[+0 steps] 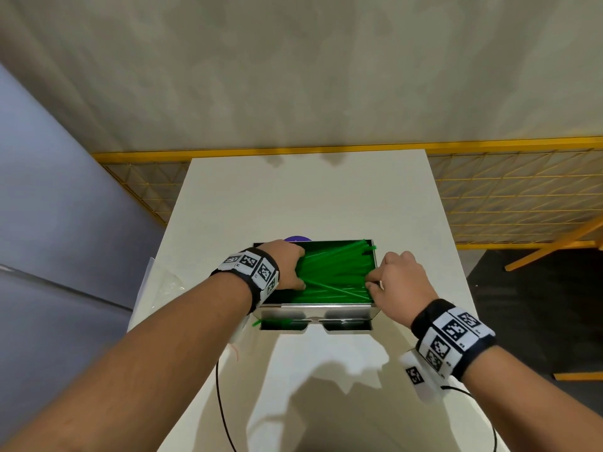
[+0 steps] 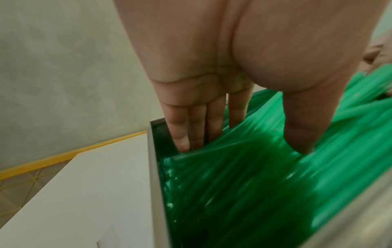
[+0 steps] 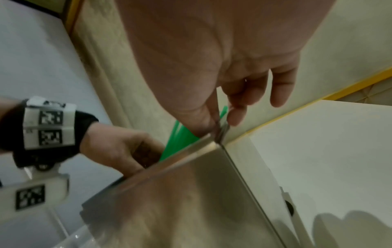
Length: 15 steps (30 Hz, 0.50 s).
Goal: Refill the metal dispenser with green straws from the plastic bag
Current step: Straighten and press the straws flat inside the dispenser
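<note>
Straws (image 1: 336,272) are pretty much all in the dispenser (image 1: 315,313) already, a big green heap filling the open top, but they lie crisscrossed and a few poke up over the far right corner. So I'd say the loading is mostly done and what's left is tidying: getting them flat and parallel so they feed down to the slots at the front, where one or two green ends already show on the left.

Left hand (image 1: 285,265) is down inside the box at the left wall, fingers (image 2: 182,130) straight and close together, thumb apart, pressing on the pile and not gripping anything. Right hand (image 1: 399,280) sits at the right rim, its fingers (image 3: 237,115) curled and narrow, apparently pinching the rim or a straw end; I can't tell which.

Bag (image 1: 166,285) lies crumpled on the counter (image 1: 310,197) just left of the dispenser, looking empty from here, though it's mostly hidden by the arm.
</note>
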{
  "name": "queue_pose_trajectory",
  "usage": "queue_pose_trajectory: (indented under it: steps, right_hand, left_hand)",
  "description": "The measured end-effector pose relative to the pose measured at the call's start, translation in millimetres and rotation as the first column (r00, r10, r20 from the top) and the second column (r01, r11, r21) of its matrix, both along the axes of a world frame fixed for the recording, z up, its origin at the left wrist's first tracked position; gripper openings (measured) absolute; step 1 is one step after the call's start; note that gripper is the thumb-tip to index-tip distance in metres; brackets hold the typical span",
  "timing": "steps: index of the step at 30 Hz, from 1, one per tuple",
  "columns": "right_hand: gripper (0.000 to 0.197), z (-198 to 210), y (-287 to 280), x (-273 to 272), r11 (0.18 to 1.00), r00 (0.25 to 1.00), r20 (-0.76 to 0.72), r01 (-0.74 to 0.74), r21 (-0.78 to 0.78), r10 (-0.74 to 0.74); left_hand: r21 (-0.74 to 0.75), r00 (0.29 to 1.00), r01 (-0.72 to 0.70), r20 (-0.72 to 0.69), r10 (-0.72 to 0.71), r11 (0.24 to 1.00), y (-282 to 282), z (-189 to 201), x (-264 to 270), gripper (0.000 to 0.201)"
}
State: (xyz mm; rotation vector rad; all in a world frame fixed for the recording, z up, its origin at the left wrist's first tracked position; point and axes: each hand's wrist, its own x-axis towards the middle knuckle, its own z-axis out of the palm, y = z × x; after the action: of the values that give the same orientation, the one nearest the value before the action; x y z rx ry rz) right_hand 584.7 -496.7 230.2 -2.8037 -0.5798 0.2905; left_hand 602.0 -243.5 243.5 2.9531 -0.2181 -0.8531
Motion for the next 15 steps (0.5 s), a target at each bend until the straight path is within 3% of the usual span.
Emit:
queue_pose_trajectory:
  steps: [3, 5, 7, 9, 12, 15]
  right_hand:
    - [0.021, 12, -8, -5, 0.972, 0.984, 0.162, 0.035, 0.231, -0.074]
    - [0.030, 22, -2, -8, 0.960, 0.950, 0.312, -0.076, 0.270, -0.013]
    - [0.051, 26, 15, -9, 0.961, 0.934, 0.290, -0.252, 0.116, 0.210]
    - [0.061, 25, 31, -4, 0.936, 0.928, 0.139, -0.332, -0.117, 0.346]
    - [0.048, 26, 40, 7, 0.871, 0.929, 0.019, -0.338, -0.356, 0.369]
    - [0.046, 27, 39, 9, 0.795, 0.917, -0.043, -0.367, -0.482, 0.397]
  left_hand:
    - [0.011, 1.000, 0.004, 0.010, -0.004, 1.000, -3, -4, -3, 0.042]
    - [0.015, 1.000, -0.004, 0.026, 0.004, 1.000, -5, -6, -3, 0.037]
    - [0.030, 0.999, -0.006, 0.045, 0.005, 1.000, -8, -5, -3, 0.035]
    - [0.047, 0.998, -0.012, 0.056, 0.009, 0.999, -9, -1, -2, 0.037]
    - [0.084, 0.999, -0.022, 0.037, 0.019, 0.996, -6, 6, -1, 0.041]
    - [0.086, 1.000, -0.005, 0.009, 0.004, 0.996, 0, 8, -4, 0.035]
